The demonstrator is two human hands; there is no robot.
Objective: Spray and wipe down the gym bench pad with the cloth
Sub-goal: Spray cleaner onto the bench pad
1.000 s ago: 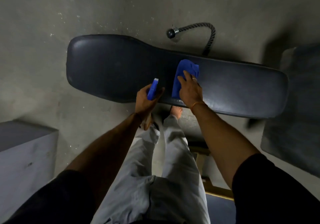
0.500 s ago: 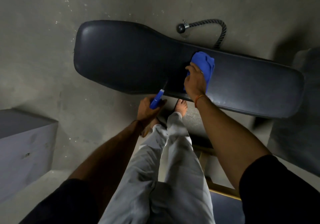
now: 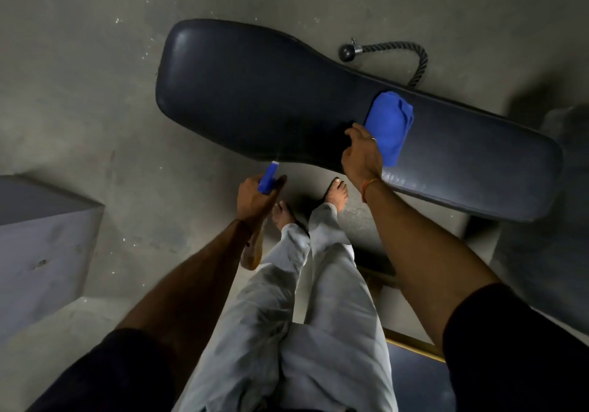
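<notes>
The dark padded gym bench pad [image 3: 255, 93] runs from upper left to right across the view. A blue cloth [image 3: 390, 125] lies on its narrow middle section, pressed down under my right hand [image 3: 361, 153], whose fingers rest on the cloth's left edge. My left hand [image 3: 255, 198] is off the pad's near edge, shut on a blue spray bottle [image 3: 268, 178] with its white nozzle aimed at the pad. A faint mist shows just above the nozzle.
A black rope attachment with a ball end [image 3: 385, 53] lies on the concrete floor behind the pad. A grey box [image 3: 41, 236] stands at the left. Another grey block [image 3: 548, 252] sits at the right. My bare feet [image 3: 336, 192] stand by the pad's near edge.
My right hand slid the cloth rightward along the pad. My left hand drew the spray bottle back off the pad toward its near edge, and the view shifted left.
</notes>
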